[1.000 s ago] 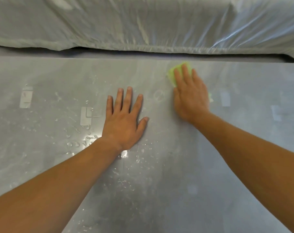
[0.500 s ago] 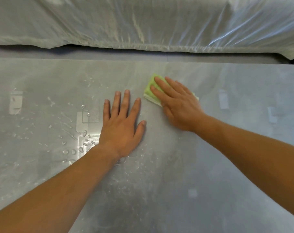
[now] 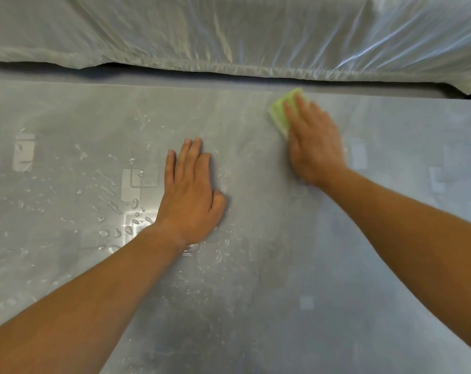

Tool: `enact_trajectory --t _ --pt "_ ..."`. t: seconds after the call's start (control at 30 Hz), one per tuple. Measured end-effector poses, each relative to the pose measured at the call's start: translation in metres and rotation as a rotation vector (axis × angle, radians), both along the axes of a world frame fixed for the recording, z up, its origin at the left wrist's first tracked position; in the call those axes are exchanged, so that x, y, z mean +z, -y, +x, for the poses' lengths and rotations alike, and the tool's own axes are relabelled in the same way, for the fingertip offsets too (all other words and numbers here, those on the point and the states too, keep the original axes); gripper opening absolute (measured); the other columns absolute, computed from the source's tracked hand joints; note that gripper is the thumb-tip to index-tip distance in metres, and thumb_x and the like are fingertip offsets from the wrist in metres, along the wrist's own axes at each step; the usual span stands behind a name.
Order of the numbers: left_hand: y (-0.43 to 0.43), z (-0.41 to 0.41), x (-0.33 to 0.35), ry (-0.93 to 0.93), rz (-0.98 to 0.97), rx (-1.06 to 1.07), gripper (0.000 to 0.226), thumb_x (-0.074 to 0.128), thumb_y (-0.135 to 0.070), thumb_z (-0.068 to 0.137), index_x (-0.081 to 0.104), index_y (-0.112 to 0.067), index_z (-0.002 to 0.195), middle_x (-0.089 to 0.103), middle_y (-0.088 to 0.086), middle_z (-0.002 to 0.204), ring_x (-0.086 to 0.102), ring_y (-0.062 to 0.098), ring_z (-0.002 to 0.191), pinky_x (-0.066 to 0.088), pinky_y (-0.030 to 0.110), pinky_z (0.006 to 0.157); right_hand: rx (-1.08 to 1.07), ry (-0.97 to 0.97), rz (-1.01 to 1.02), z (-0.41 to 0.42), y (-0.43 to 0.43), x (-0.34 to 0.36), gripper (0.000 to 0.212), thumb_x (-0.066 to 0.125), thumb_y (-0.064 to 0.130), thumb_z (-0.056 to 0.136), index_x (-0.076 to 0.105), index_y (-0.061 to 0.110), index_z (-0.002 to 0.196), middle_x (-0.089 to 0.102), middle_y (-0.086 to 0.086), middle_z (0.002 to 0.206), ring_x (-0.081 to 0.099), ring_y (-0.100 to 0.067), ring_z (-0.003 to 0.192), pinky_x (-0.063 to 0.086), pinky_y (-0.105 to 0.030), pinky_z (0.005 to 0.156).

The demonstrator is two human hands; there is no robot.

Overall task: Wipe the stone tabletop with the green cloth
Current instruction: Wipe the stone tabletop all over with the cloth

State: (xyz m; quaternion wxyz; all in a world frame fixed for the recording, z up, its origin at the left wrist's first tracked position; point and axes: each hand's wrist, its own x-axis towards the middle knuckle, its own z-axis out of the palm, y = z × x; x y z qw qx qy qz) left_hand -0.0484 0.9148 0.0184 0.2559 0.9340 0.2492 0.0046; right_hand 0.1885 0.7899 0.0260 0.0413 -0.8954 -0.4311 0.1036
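Note:
The grey stone tabletop fills most of the head view, with water drops scattered over its left and middle parts. My right hand lies flat on a folded green cloth near the far edge of the table, right of centre; the palm hides most of the cloth. The hand and cloth look blurred. My left hand rests flat on the stone at the middle, fingers close together, holding nothing.
A bulky thing wrapped in clear plastic sheet runs along the whole far side, just beyond the table's far edge. Pale square reflections show on the wet stone at left.
My right hand slid the green cloth to the left half a second ago, then back right and farther away to near the far edge. My left hand's fingers have drawn closer together.

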Motion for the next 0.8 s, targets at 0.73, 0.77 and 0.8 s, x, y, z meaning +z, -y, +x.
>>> enact_trajectory --t 0.73,0.77,0.8 --pt "0.043 -0.046 0.01 -0.22 0.026 0.142 0.074 0.018 -0.043 0.09 0.007 -0.023 0.16 -0.015 0.004 0.167 -0.024 0.02 0.151 -0.02 0.038 0.119 0.5 -0.04 0.047 -0.1 0.073 -0.004 0.06 0.031 0.029 0.094 0.031 0.024 0.154 0.021 -0.002 0.164 0.02 -0.034 0.15 0.016 -0.051 0.122" --pt "0.042 -0.047 0.01 -0.209 0.023 0.139 0.073 0.017 -0.043 0.09 0.008 -0.022 0.159 -0.013 0.005 0.167 -0.023 0.02 0.151 -0.019 0.038 0.12 0.416 -0.025 0.042 -0.078 0.063 -0.005 0.06 0.031 0.028 0.094 0.031 0.024 0.154 0.021 -0.002 0.164 0.021 -0.034 0.149 0.016 -0.051 0.121" --pt "0.042 -0.048 0.01 -0.198 0.022 0.137 0.072 0.017 -0.042 0.09 0.01 -0.021 0.159 -0.012 0.005 0.167 -0.021 0.021 0.152 -0.018 0.038 0.12 0.291 -0.008 0.041 -0.055 0.049 -0.006 0.059 0.03 0.027 0.095 0.03 0.023 0.154 0.02 -0.003 0.164 0.02 -0.035 0.149 0.015 -0.051 0.122"
